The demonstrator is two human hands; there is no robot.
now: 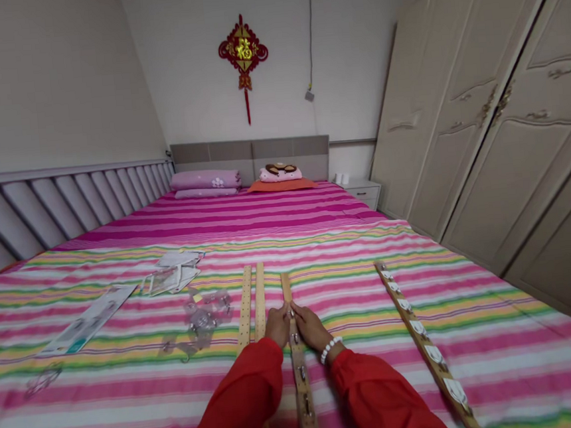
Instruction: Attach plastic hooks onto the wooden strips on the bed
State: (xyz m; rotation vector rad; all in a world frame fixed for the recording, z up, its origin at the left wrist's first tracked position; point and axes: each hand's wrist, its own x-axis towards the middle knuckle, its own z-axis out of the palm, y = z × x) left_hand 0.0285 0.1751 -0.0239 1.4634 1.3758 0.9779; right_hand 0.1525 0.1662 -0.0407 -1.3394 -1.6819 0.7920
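A long narrow wooden strip (308, 425) lies lengthwise in front of me on the striped bedspread, with several small metal hooks (302, 372) along its near part. Both hands meet over it beyond those hooks. My left hand (277, 326) presses in from the left side, fingers closed around a small shiny metal hook (291, 313). From the right, my right hand (310, 325), with a white bead bracelet at the wrist, pinches at the same hook. Fingers partly cover it, so how it sits on the strip is hard to see.
Two bare wooden strips (259, 303), one with rows of holes, lie just left. Clear plastic bags with metal pieces (205, 321), flat packaging (92, 321) and more packets (173, 274) are further left. At right lies a strip with white-tagged hooks (420, 332).
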